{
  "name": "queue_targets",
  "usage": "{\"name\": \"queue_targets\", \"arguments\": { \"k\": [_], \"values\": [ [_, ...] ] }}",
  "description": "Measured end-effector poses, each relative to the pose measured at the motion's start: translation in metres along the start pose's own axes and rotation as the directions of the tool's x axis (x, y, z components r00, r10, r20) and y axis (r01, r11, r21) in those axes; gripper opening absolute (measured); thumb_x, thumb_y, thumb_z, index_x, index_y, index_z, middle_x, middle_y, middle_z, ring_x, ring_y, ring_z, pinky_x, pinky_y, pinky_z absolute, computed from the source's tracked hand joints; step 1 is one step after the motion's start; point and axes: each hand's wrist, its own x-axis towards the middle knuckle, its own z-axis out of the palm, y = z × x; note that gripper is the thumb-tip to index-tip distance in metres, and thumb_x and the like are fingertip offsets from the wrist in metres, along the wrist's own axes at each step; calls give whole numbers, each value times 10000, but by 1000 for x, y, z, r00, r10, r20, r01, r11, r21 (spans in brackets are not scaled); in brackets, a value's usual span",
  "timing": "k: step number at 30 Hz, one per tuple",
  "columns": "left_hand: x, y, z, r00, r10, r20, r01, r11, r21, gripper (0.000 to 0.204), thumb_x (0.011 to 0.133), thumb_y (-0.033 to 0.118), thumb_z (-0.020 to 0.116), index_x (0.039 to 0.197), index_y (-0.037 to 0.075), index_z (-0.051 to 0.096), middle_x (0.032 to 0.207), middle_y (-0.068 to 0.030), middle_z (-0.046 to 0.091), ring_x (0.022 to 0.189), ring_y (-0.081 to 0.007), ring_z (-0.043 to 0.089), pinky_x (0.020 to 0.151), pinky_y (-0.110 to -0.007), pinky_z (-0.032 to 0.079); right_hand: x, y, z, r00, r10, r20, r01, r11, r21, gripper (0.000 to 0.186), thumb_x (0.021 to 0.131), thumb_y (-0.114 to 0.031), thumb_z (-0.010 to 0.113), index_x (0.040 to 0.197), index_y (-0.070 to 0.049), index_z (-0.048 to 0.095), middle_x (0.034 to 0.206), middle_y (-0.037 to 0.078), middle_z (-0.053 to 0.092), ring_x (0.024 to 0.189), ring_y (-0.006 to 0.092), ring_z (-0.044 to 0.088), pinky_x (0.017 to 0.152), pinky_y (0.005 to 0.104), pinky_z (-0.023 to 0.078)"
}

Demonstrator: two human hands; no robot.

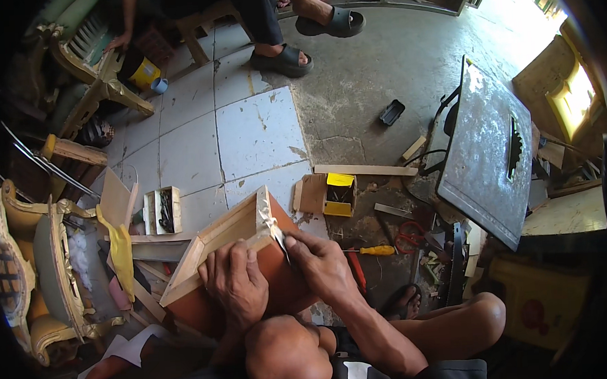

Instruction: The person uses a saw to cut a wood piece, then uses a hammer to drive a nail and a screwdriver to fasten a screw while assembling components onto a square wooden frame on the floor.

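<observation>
An open wooden frame, like a shallow drawer with pale bare edges and reddish-brown outer sides, is tilted up against my knees. My left hand grips its near edge, fingers curled over the rim. With thumb and fingers closed, my right hand holds a thin metal blade against the frame's right corner. The blade's handle is hidden in the hand, so its exact kind is unclear. Whitish, crumpled material clings to the edge just beyond the blade.
A table saw top leans at the right. Around the frame lie a yellow screwdriver, red-handled scissors, a yellow box, a white tray of small parts, and a yellow cloth. Another person's sandalled feet are ahead.
</observation>
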Motion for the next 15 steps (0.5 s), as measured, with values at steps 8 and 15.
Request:
{"name": "queue_targets", "arguments": {
  "k": [8, 15],
  "values": [
    [26, -13, 9, 999, -24, 43, 25, 999, -25, 154, 1036, 228, 598, 1020, 82, 642, 948, -108, 663, 945, -346, 627, 865, -494, 446, 14, 21, -16, 943, -266, -199, 248, 962, -110, 300, 1052, -254, 622, 1246, -44, 714, 969, 154, 763, 827, 246, 741, 776, 354, 563],
    [21, -10, 5, 999, -20, 47, 20, 1000, -9, 166, 1041, 233, 587, 1095, 103, 675, 955, -89, 672, 943, -319, 633, 854, -472, 440, -2, 1, -10, 939, -313, -142, 229, 877, -422, 318, 1023, -139, 595, 1329, -63, 634, 923, 210, 721, 840, 416, 706, 765, 470, 576]
  ]
}}
